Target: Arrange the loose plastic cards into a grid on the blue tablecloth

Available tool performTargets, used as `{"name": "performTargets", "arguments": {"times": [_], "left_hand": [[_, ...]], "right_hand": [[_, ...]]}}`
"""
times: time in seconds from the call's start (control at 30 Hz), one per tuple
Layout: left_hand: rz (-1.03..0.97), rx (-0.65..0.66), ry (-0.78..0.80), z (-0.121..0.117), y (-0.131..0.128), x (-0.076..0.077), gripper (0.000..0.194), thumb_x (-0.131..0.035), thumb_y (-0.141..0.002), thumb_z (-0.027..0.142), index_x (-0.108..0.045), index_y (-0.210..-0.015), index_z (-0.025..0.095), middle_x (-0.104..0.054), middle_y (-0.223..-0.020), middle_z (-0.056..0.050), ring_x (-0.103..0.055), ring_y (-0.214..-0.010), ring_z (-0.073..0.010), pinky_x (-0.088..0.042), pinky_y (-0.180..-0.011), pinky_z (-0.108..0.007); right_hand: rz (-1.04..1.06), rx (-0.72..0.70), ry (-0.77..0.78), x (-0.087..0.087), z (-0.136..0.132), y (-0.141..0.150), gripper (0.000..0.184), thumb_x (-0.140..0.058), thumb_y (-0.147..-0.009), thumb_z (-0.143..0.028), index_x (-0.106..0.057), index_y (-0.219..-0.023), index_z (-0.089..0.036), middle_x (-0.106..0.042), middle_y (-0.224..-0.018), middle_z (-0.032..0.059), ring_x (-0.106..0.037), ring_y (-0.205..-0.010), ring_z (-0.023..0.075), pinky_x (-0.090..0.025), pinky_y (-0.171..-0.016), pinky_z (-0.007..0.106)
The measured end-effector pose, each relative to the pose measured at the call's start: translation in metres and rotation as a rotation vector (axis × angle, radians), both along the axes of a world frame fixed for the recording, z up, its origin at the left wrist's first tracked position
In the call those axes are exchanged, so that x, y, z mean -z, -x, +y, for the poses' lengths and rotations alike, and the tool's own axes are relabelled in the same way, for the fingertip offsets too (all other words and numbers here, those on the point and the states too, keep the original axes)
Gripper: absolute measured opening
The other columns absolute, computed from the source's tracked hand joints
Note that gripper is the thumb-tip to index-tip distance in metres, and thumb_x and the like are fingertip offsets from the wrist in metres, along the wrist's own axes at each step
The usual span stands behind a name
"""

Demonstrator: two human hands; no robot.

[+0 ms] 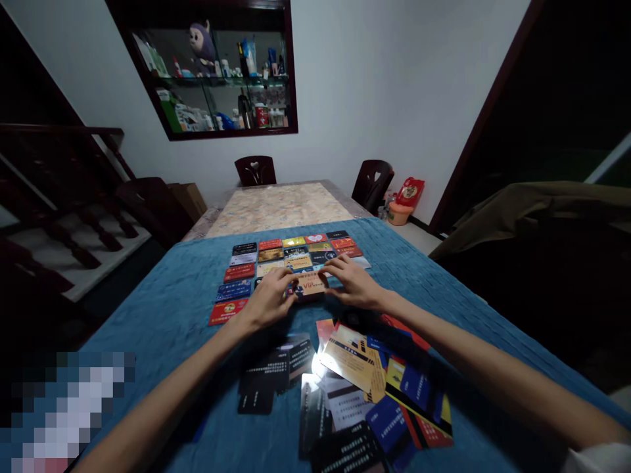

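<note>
Both my hands meet over a tan card marked VIP [309,285] that lies on the blue cloth [167,315]. My left hand [270,297] pinches its left edge and my right hand [351,281] holds its right edge with curled fingers. Behind the card, several colourful cards [290,253] lie face up in neat rows. A loose heap of cards [355,387], some black and some blue, red and yellow, lies close in front of me between my forearms.
Beyond the blue cloth the table continues with a patterned top [279,207] and two dark chairs [255,169] at its far end. A wall shelf [217,72] holds bottles and a toy. A stair rail [64,197] stands at the left.
</note>
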State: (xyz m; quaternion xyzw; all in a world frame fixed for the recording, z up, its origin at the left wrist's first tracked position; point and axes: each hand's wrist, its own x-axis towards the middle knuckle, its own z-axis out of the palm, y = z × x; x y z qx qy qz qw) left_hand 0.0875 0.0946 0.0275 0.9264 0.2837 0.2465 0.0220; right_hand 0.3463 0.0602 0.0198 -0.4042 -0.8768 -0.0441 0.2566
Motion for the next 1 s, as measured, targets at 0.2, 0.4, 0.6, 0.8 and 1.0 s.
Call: {"name": "performTargets", "arguments": {"times": [0.2,0.4,0.6,0.8,1.0], "left_hand": [[0.025,-0.039,0.061,0.039,0.0,-0.006,0.018,-0.064,-0.08,0.02,-0.066,-0.098,0.018,-0.064,-0.111,-0.01,-0.059,-0.107,-0.027,-0.05,-0.095,-0.043],[0.069,-0.071,0.118,0.077,-0.005,-0.007,0.017,-0.063,-0.077,0.02,-0.069,-0.093,0.018,-0.067,-0.108,-0.009,-0.06,-0.107,-0.0258,-0.048,-0.098,-0.04],[0.18,-0.138,0.14,0.105,-0.012,-0.003,0.024,-0.061,-0.076,0.02,-0.072,-0.097,0.015,-0.069,-0.105,-0.01,-0.063,-0.101,-0.0261,-0.05,-0.094,-0.038],[0.207,-0.157,0.149,0.116,-0.015,0.004,0.027,-0.061,-0.076,0.021,-0.073,-0.099,0.015,-0.071,-0.105,-0.01,-0.064,-0.101,-0.0251,-0.05,-0.092,-0.034],[0.243,-0.183,0.142,0.119,-0.017,0.009,0.026,-0.061,-0.076,0.02,-0.074,-0.098,0.018,-0.071,-0.104,-0.01,-0.065,-0.1,-0.0256,-0.051,-0.09,-0.034]], "right_hand": [[0.026,0.026,0.058,-0.001,0.041,0.003,0.022,-0.069,-0.084,-0.026,-0.068,-0.105,-0.018,-0.066,-0.111,0.0099,-0.052,-0.103,0.0253,-0.041,-0.092,0.041],[-0.027,0.098,0.147,-0.003,0.078,0.007,0.03,-0.071,-0.083,-0.028,-0.069,-0.11,-0.016,-0.067,-0.116,0.0112,-0.055,-0.108,0.0254,-0.036,-0.097,0.039],[-0.136,0.15,0.228,-0.002,0.106,0.011,0.028,-0.065,-0.088,-0.032,-0.07,-0.109,-0.015,-0.067,-0.119,0.0104,-0.055,-0.108,0.024,-0.034,-0.096,0.034],[-0.182,0.169,0.252,0.005,0.12,0.011,0.026,-0.064,-0.086,-0.035,-0.072,-0.105,-0.018,-0.068,-0.114,0.009,-0.054,-0.105,0.0239,-0.034,-0.091,0.031],[-0.227,0.2,0.274,0.006,0.121,0.014,0.024,-0.065,-0.085,-0.032,-0.073,-0.104,-0.02,-0.068,-0.115,0.0083,-0.053,-0.108,0.0257,-0.035,-0.091,0.031]]}}
